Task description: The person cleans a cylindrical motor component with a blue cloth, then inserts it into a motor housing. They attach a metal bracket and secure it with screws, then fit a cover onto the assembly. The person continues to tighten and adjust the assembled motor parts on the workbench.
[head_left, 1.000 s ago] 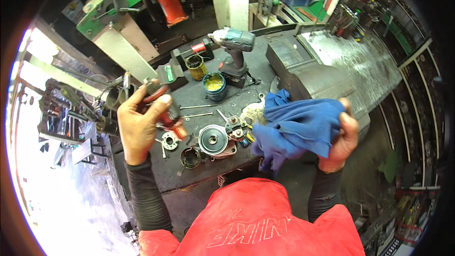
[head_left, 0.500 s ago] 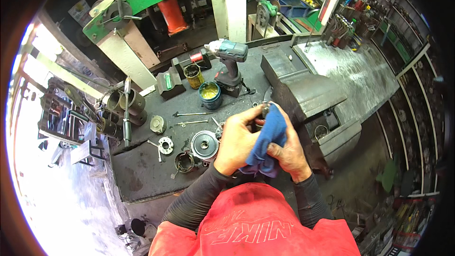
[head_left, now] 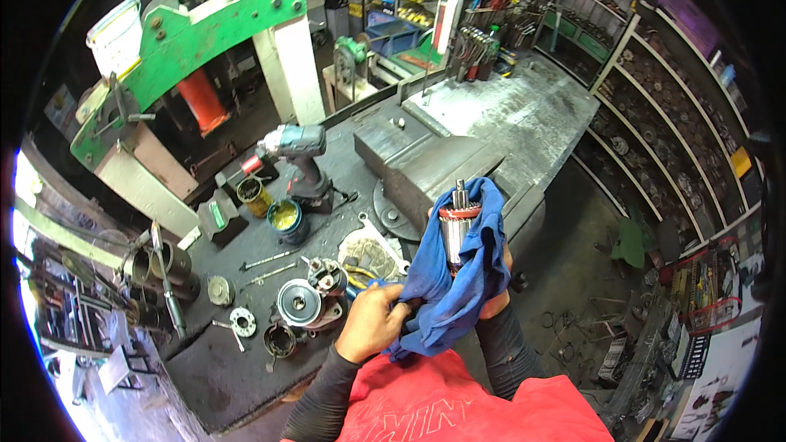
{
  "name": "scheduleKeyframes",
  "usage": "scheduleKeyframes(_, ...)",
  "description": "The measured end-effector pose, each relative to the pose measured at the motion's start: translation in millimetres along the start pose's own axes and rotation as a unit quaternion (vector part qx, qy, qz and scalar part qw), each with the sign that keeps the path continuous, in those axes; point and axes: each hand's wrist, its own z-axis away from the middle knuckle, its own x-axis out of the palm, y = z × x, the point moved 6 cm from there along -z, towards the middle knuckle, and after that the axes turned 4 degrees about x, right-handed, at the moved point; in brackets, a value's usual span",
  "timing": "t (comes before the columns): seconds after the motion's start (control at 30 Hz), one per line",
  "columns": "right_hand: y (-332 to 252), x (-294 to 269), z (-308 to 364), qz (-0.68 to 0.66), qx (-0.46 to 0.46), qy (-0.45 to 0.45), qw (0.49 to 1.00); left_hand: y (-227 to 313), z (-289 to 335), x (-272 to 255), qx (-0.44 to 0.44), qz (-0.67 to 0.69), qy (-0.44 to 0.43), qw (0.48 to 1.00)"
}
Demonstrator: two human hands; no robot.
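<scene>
A motor armature [head_left: 456, 233] with a toothed shaft end and a copper-red ring stands upright, wrapped at the back and side by a blue cloth [head_left: 438, 311]. Behind this cloth my right hand [head_left: 495, 305] supports the armature, most of its fingers hidden. My left hand [head_left: 370, 323] is closed on the cloth's left edge, thumb against the fingers. Left of that hand lies a round metal motor housing [head_left: 300, 303] with an open-topped part [head_left: 329, 276] beside it. A combination wrench [head_left: 385, 244] lies on the bench beyond the cloth.
A large bench vise [head_left: 426, 168] stands just beyond the armature. On the dark workbench [head_left: 221, 376] are a cordless impact wrench [head_left: 301, 160], a tub of yellow grease [head_left: 285, 219], thin rods [head_left: 270, 260], and a small ring-shaped plate [head_left: 242, 322]. Shelves of parts [head_left: 655, 106] line the right.
The view has swung right. My left hand has moved from the armature to the cloth's left edge. The cloth is spread wider, and the armature's upper part now shows.
</scene>
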Motion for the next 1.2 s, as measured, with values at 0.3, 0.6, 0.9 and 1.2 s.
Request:
scheduleKeyframes(0.3,-38.1,-7.3,-14.0,0.067,-0.081,0.001,0.994,-15.9,31.5,-54.1,0.048,0.57,0.103,0.814)
scheduleKeyframes(0.6,-34.3,-5.6,-33.1,0.086,-0.102,-0.005,0.991,-70.3,72.0,-0.4,0.066,0.539,-0.188,0.818)
scheduleKeyframes(0.9,-24.1,0.0,-24.6,0.114,-0.092,-0.002,0.989,-27.4,68.1,-29.3,0.451,0.721,-0.05,0.524)
scheduleKeyframes(1.2,-5.0,5.3,-23.9,0.126,-0.079,-0.013,0.989,-42.7,85.6,35.8,-0.032,0.652,-0.047,0.756)
